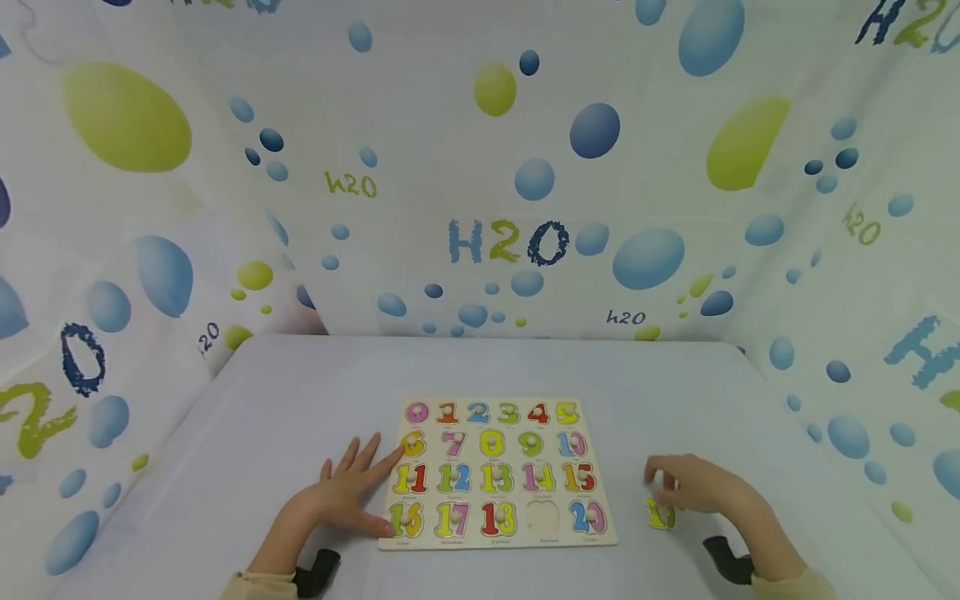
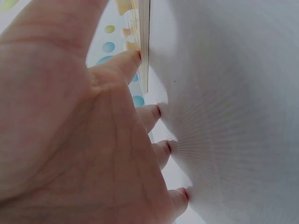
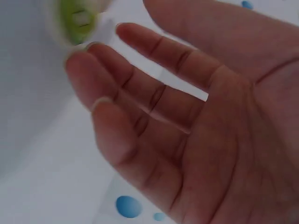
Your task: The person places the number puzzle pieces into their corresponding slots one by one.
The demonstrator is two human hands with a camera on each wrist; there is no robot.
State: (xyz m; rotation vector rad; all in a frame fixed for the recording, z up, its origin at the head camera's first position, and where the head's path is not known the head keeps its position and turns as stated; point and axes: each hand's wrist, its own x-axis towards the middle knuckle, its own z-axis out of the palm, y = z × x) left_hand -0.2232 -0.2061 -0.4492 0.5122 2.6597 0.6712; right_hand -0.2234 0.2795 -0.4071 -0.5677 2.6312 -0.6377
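A wooden number puzzle board (image 1: 498,543) lies on the white table, its colourful knobbed numbers set in rows. One pale recess (image 1: 543,517), between 18 and 20, holds no piece. My left hand (image 1: 347,493) is spread at the board's left side; its thumb and index finger touch the board, and the other fingertips rest on the table in the left wrist view. To the right of the board is a yellow-green number 19 piece (image 1: 662,514). Just above it hovers my right hand (image 1: 693,483), fingers loosely bent. In the right wrist view the blurred piece (image 3: 77,21) appears beyond the fingertips.
The white table (image 1: 495,367) runs back to a hanging cloth (image 1: 420,125) printed with blue and green drops and H2O lettering. Similar cloth hangs on both sides. A black strap (image 1: 727,560) is at the right wrist, another strap (image 1: 318,573) at the left.
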